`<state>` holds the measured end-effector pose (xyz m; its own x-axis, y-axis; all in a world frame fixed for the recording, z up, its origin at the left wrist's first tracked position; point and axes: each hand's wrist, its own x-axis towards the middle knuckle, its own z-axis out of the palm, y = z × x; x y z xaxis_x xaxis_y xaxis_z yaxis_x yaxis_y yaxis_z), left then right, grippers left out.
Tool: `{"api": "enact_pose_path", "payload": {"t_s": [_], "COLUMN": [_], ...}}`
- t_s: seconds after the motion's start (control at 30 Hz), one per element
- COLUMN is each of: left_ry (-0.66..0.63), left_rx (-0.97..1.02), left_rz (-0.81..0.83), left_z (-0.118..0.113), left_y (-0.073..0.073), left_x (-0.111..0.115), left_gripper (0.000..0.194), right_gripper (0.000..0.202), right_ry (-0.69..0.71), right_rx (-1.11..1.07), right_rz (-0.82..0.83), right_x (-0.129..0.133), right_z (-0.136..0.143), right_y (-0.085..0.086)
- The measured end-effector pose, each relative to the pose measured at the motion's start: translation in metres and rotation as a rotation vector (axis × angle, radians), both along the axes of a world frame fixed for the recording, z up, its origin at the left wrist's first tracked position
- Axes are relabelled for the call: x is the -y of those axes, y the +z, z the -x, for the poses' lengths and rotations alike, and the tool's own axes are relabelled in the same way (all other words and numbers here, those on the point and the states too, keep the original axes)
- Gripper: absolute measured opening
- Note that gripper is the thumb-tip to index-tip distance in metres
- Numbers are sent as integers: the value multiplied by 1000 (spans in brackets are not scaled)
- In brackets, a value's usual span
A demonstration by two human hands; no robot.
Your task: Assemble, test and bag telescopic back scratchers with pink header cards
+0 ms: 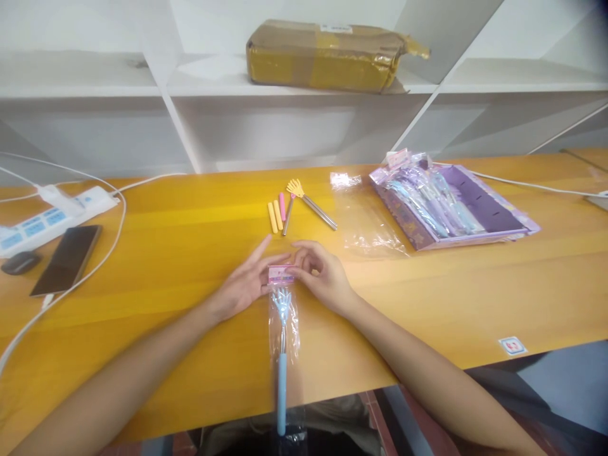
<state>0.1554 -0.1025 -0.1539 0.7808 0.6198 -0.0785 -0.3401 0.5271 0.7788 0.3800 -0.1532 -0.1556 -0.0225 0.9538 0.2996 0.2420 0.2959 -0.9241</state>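
Note:
A light-blue back scratcher (282, 392) in a clear plastic sleeve hangs upright in front of me, its hand-shaped head up and its handle reaching past the table's front edge. My right hand (327, 276) pinches the right side of the sleeve's pink header card (281, 274) between thumb and fingers. My left hand (243, 284) is beside the card's left edge, thumb stretched out and fingers apart, some fingertips touching or behind the card. Beyond my hands lie a yellow scratcher head on a metal rod (319, 211), a pink-topped metal rod (287, 216), two yellow handles (272, 218) and a pink handle (282, 206).
At the right, a purple display box (494, 196) holds several bagged back scratchers (434, 202). An opened clear sleeve (368, 221) lies beside it. A phone (69, 259), a black mouse (19, 263), cables and a power strip (57, 218) are left. A taped parcel (325, 57) sits on the shelf.

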Motion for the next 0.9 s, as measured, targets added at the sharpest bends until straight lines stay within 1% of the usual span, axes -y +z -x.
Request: {"api": "enact_pose_path", "payload": {"t_s": [0.07,0.1,0.17,0.23,0.3,0.37,0.47,0.57,0.67,0.77,0.9], "left_ry": [32,28,-16,-53,-58,-52,-43,-33,-38,-51,-32], "left_rx": [-116,-175,-260,-293,-308,-323,-317,-286,-280,-276,-210], "left_rz": [-67,-108,-185,-235,-257,-256,-224,-206,-209,-199,-126], "left_z": [1,1,3,4,3,2,1,2,4,5,2], "left_y": [-4,-7,-10,-10,-8,-5,-3,-5,-9,-8,-5], "left_x": [1,1,1,2,3,4,5,5,4,2,3], "left_gripper": [86,84,67,51,42,38,38,42,44,47,42], "right_gripper": [29,23,16,16,18,20,23,25,25,24,23], "right_ry": [-6,-5,-2,4,29,76,151,210,236,248,285], "right_rx": [87,127,170,179,182,188,188,181,209,242,237], "right_rz": [-65,-102,-161,-194,-206,-208,-218,-247,-239,-221,-208], "right_x": [0,1,1,1,1,1,1,1,2,4,7], "right_z": [0,-1,-1,-1,-1,-3,-5,-6,-8,-9,-10], "right_y": [2,3,4,4,2,1,0,1,3,8,19]}}
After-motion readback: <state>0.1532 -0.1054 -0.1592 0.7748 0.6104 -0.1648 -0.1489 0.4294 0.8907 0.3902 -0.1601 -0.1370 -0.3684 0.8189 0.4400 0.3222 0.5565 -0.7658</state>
